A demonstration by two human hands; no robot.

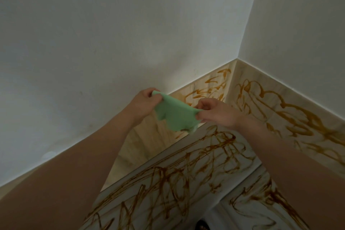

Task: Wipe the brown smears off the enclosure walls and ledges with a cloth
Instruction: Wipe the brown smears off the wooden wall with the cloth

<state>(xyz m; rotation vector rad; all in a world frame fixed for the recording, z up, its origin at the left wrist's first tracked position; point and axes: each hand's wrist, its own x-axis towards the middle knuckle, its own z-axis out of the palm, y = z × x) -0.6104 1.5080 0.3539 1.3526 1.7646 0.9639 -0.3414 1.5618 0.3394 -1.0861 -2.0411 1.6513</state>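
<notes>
A light green cloth (174, 115) hangs stretched between my two hands in front of the corner. My left hand (144, 101) pinches its upper left corner; my right hand (218, 112) pinches its right edge. Brown smears (201, 157) cover the pale marbled ledge (168, 179) below the cloth. More brown scribbles run along the tiled wall band on the right (291, 117) and on the short band behind the cloth (211, 84). The cloth touches no surface.
White plaster walls (112, 33) rise above the tiled band and meet in a corner at the upper right. A smeared lower panel (261, 201) drops away at the bottom right. My forearms cross the lower frame.
</notes>
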